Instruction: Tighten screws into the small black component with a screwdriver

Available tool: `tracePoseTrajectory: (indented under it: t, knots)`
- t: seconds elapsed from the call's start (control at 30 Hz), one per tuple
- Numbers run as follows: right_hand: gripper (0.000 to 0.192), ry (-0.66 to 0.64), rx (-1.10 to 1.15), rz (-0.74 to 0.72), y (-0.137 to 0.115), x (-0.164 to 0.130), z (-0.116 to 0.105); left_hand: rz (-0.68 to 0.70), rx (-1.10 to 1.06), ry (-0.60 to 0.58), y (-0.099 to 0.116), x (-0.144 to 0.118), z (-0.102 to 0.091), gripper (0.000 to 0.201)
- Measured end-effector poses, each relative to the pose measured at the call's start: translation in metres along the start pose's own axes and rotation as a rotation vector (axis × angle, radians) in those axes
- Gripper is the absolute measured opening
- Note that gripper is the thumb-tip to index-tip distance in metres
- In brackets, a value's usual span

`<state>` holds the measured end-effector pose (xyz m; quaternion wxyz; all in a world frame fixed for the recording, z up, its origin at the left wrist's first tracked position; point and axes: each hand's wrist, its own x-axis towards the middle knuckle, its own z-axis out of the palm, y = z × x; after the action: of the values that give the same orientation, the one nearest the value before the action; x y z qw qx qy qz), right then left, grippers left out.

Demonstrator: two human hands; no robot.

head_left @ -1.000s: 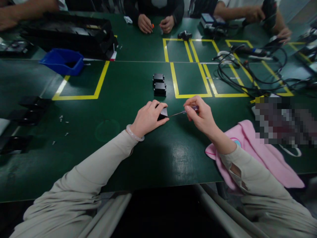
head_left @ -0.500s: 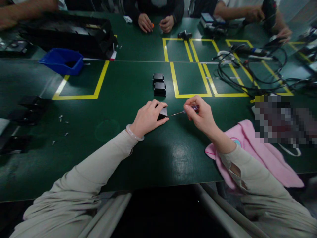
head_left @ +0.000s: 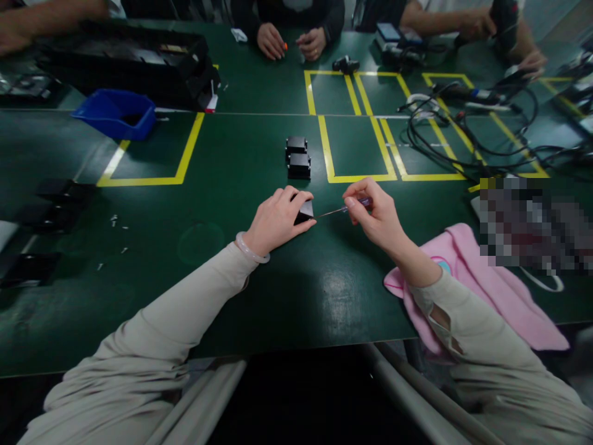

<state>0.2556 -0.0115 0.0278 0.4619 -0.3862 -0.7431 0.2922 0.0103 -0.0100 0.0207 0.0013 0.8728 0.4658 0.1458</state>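
I was looking at an assembly workshop: a shared green workbench (head_left: 231, 154) marked with yellow tape outlines (head_left: 356, 148), a blue parts bin (head_left: 113, 114), tangled cables (head_left: 463, 142), small black units (head_left: 298, 157), and other workers' hands (head_left: 291, 44) busy opposite.

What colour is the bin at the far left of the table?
Blue. The bin shows clearly in the head view, beside the yellow tape lines.

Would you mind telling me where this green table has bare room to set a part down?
Bare: the yellow-taped rectangle right of the two small black boxes, and the green table between those boxes and the blue plastic bin. Crowded: the tangled black cables far right.
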Motion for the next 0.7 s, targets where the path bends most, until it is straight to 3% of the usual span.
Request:
tracePoseTrajectory:
  t: [0.7]
  knots:
    - [0.034, 0.012, 0.008, 0.012, -0.0014, 0.0017, 0.0014, -0.006, 0.0, -0.003, 0.0004, -0.0001, 0.0, 0.046]
